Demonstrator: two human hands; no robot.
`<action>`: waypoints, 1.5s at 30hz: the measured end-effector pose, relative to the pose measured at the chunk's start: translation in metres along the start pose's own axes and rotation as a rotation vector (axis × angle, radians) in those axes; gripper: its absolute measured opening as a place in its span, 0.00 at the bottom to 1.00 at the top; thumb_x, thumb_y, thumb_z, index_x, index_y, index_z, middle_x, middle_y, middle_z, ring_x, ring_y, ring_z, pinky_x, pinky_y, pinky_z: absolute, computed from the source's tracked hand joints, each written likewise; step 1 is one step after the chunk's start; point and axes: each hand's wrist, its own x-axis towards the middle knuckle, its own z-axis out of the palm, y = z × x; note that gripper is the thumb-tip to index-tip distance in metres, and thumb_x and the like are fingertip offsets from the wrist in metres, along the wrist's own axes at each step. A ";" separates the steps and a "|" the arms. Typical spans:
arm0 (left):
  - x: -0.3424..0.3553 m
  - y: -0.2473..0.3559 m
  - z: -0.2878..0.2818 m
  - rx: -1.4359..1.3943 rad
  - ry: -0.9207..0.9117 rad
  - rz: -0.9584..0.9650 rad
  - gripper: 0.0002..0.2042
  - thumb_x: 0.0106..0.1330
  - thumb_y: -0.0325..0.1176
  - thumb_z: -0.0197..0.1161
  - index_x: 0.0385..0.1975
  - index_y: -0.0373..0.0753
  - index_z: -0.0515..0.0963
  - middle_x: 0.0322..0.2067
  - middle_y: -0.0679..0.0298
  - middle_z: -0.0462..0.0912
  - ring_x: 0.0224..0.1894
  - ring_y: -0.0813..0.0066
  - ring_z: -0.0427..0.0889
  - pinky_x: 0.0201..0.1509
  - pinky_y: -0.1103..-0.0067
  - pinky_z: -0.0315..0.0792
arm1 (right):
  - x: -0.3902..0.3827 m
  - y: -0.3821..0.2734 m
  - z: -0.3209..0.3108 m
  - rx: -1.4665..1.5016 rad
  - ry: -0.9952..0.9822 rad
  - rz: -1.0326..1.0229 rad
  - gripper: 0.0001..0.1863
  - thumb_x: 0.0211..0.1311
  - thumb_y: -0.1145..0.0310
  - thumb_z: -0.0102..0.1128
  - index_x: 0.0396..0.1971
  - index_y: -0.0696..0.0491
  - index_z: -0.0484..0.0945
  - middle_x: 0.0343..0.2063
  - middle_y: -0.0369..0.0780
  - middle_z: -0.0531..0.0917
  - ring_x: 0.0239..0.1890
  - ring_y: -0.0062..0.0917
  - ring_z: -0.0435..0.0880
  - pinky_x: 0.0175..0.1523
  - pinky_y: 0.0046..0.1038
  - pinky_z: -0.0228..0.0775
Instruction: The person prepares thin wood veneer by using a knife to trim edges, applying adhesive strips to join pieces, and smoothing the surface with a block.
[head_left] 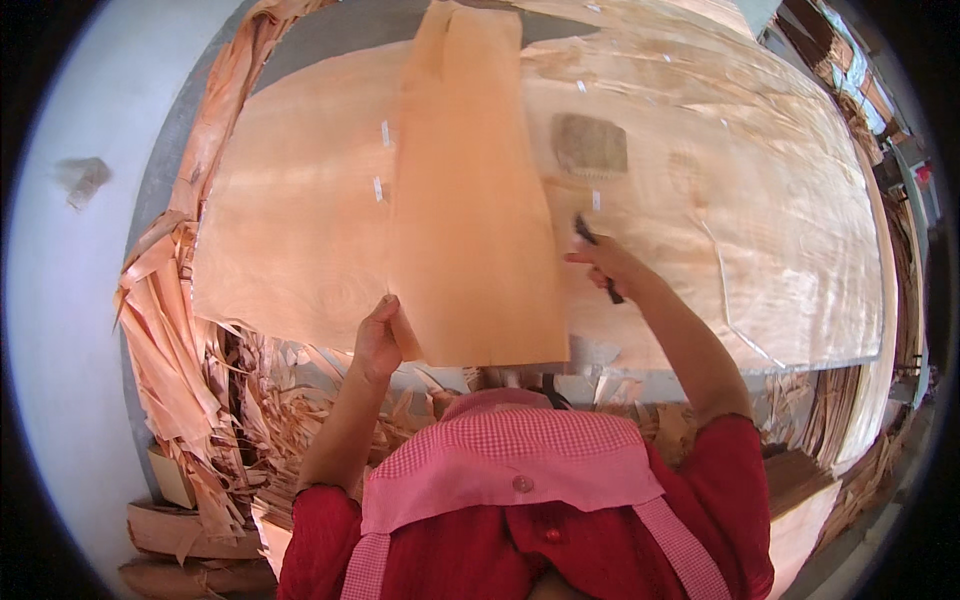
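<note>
A long strip of orange-tan wood veneer [475,200] runs away from me over a wide sheet of pale veneer [290,200]. My left hand [379,340] pinches the strip's near left corner, where the edge curls up. Just right of the strip, my right hand [610,268] is closed around a dark-handled tool [614,292], which looks like a knife; its black upper end [584,229] sticks out past the fingers. Several small white tape pieces [596,200] are stuck on the sheet. A brownish square patch [590,145] lies beyond my right hand.
Torn veneer scraps [165,340] hang along the left edge of the table, and more scraps [280,390] pile up below its near edge. A thin pale strip [722,280] lies on the right part of the sheet. Stacked veneer [815,415] stands at lower right.
</note>
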 end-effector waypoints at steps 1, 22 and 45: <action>-0.002 -0.005 0.014 0.011 0.005 -0.013 0.09 0.62 0.32 0.51 0.40 0.37 0.69 0.40 0.65 0.75 0.43 0.72 0.74 0.52 0.73 0.67 | 0.013 0.011 0.009 0.004 -0.082 -0.048 0.21 0.50 0.52 0.61 0.31 0.55 0.70 0.16 0.34 0.69 0.10 0.16 0.58 0.13 0.21 0.49; 0.058 0.063 0.133 1.425 -0.416 1.387 0.26 0.54 0.29 0.57 0.55 0.46 0.62 0.54 0.61 0.67 0.55 0.64 0.67 0.56 0.75 0.63 | -0.206 -0.145 0.073 -1.969 0.721 -0.582 0.11 0.56 0.67 0.47 0.36 0.45 0.78 0.30 0.38 0.79 0.33 0.33 0.79 0.38 0.30 0.70; 0.245 -0.052 0.256 2.796 -0.526 1.050 0.14 0.54 0.43 0.51 0.35 0.46 0.79 0.42 0.61 0.77 0.49 0.63 0.71 0.55 0.56 0.56 | -0.418 0.052 -0.040 -1.539 1.066 -0.192 0.10 0.49 0.78 0.52 0.33 0.53 0.77 0.25 0.45 0.78 0.28 0.35 0.79 0.29 0.31 0.69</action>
